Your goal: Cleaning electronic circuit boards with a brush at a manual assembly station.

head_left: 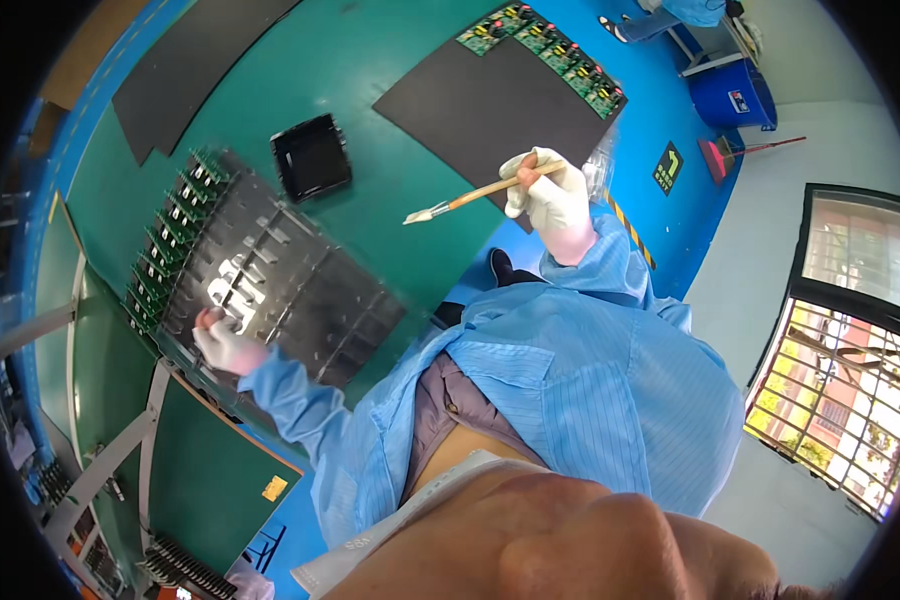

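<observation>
My right hand (550, 205), in a white glove that leaves some fingertips bare, is closed around a wooden-handled paintbrush (482, 192). The brush points left, its pale bristles above the green table. My left hand (226, 345), gloved the same way, is at the left side of a dark, shiny tray (320, 300) with ribs and slots. Motion smears its fingers, so whether they grip the tray or anything else is unclear. Green circuit boards (175, 240) stand upright in a row along the tray's far left edge. A small black tray (312, 158) lies beyond.
A black mat (470, 110) lies on the green table (370, 50), with several populated circuit boards (555, 60) along its far edge. Another dark sheet (185, 75) is at the far left. Past the table are a blue bin (735, 95), a red dustpan (715, 158) and another person (660, 20).
</observation>
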`<state>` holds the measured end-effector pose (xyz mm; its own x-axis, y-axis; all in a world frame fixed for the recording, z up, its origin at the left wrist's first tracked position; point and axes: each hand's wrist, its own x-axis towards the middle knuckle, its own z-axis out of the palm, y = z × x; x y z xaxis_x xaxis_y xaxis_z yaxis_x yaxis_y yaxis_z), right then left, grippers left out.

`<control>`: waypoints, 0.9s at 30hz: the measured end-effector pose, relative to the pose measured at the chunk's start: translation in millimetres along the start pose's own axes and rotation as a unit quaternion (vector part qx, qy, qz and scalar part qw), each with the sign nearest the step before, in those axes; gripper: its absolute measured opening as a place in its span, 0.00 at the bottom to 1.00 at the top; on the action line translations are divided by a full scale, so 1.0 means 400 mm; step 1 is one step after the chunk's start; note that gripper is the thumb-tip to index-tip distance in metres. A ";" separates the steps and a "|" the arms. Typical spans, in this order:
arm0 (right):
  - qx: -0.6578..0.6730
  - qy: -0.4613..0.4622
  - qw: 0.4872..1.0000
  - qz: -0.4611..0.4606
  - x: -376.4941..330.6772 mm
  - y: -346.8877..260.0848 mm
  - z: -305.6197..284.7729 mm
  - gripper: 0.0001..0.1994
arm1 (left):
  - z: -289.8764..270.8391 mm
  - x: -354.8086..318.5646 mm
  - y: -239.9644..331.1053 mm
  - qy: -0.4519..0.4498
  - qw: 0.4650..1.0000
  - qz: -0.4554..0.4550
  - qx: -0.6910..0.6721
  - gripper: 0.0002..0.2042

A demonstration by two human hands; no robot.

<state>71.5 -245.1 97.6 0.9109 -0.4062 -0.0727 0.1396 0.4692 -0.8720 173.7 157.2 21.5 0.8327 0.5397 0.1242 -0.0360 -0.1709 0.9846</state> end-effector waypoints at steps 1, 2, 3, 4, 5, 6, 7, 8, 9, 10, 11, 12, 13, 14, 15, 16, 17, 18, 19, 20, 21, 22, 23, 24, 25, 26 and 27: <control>0.004 0.005 1.000 -0.007 -0.003 -0.028 -0.042 0.10 | 0.045 -0.047 0.001 -0.011 1.000 -0.008 0.006 0.13; 0.008 0.001 1.000 -0.009 0.008 -0.055 -0.079 0.10 | 0.111 -0.120 0.049 -0.011 1.000 -0.016 0.014 0.14; 0.016 -0.005 1.000 -0.010 0.019 -0.083 -0.123 0.10 | 0.177 -0.173 0.086 -0.015 0.997 -0.073 -0.013 0.14; 0.038 0.011 0.999 -0.020 0.026 -0.111 -0.170 0.11 | 0.231 -0.209 0.086 -0.072 0.993 -0.096 -0.005 0.13; 0.057 0.026 0.998 -0.029 0.033 -0.140 -0.223 0.11 | 0.300 -0.244 0.080 -0.132 0.985 -0.108 0.004 0.13; 0.076 0.042 0.996 -0.037 0.039 -0.169 -0.281 0.11 | 0.381 -0.272 0.073 -0.194 0.973 -0.122 0.013 0.12; 0.094 0.061 0.993 -0.043 0.043 -0.197 -0.347 0.12 | 0.469 -0.301 0.072 -0.294 0.948 -0.119 0.023 0.10; 0.101 0.077 0.990 -0.064 0.049 -0.217 -0.418 0.12 | 0.567 -0.324 0.075 -0.388 0.914 -0.090 0.076 0.09; 0.112 0.093 0.986 -0.082 0.055 -0.239 -0.484 0.13 | 0.670 -0.359 0.086 -0.432 0.893 -0.113 0.058 0.10; 0.121 0.084 0.986 -0.072 0.059 -0.262 -0.538 0.13 | 0.772 -0.378 0.063 -0.461 0.878 -0.119 0.048 0.11; 0.146 0.098 0.981 -0.083 0.061 -0.290 -0.599 0.13 | 0.872 -0.409 0.041 -0.466 0.875 -0.117 0.055 0.14; 0.169 0.109 0.975 -0.096 0.066 -0.316 -0.643 0.14 | 0.969 -0.395 -0.047 -0.478 0.872 0.004 0.104 0.19; 0.173 0.107 0.974 -0.098 0.056 -0.335 -0.704 0.15 | 1.075 -0.409 -0.041 -0.454 0.874 0.065 0.164 0.20; 0.176 0.098 0.975 -0.099 0.048 -0.353 -0.763 0.15 | 1.176 -0.429 -0.019 -0.420 0.871 0.125 0.220 0.22; 0.176 0.095 0.975 -0.098 0.034 -0.367 -0.812 0.15 | 1.268 -0.436 -0.001 -0.368 0.876 0.183 0.254 0.22; 0.162 0.125 0.972 -0.112 0.018 -0.378 -0.856 0.15 | 1.340 -0.435 0.014 -0.351 0.872 0.206 0.272 0.23; 0.145 0.155 0.969 -0.127 0.006 -0.380 -0.898 0.14 | 1.408 -0.429 0.010 -0.334 0.868 0.228 0.288 0.23; 0.131 0.179 0.967 -0.126 -0.016 -0.390 -0.934 0.13 | 1.479 -0.427 0.003 -0.318 0.859 0.242 0.318 0.21; 0.116 0.202 0.964 -0.125 -0.035 -0.397 -0.966 0.12 | 1.536 -0.422 -0.006 -0.301 0.850 0.255 0.348 0.18; 0.113 0.204 0.964 -0.126 -0.053 -0.396 -0.994 0.12 | 1.574 -0.419 -0.028 -0.304 0.851 0.254 0.345 0.18; 0.112 0.220 0.960 -0.130 -0.069 -0.398 -1.011 0.12 | 1.604 -0.411 -0.049 -0.302 0.834 0.248 0.388 0.18; 0.111 0.235 0.956 -0.133 -0.071 -0.400 -1.030 0.12 | 1.625 -0.397 -0.068 -0.298 0.817 0.241 0.431 0.17; 0.110 0.238 0.956 -0.135 -0.070 -0.404 -1.043 0.12 | 1.639 -0.378 -0.087 -0.303 0.803 0.241 0.452 0.16; 0.110 0.244 0.954 -0.136 -0.066 -0.407 -1.053 0.12 | 1.642 -0.354 -0.105 -0.306 0.790 0.239 0.474 0.16; 0.110 0.252 0.952 -0.133 -0.063 -0.407 -1.060 0.12 | 1.631 -0.336 -0.119 -0.307 0.790 0.236 0.476 0.16; 0.109 0.263 0.950 -0.131 -0.068 -0.413 -1.065 0.11 | 1.623 -0.328 -0.114 -0.315 0.783 0.235 0.481 0.15; 0.109 0.270 0.948 -0.127 -0.068 -0.417 -1.069 0.11 | 1.612 -0.323 -0.108 -0.320 0.778 0.232 0.488 0.15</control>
<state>-142.7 -647.6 37.9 0.5139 -0.8423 -0.1625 0.4576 0.4294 -0.7786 424.2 -436.5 -116.4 0.9711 -0.2345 0.0446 -0.2381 -0.9385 0.2500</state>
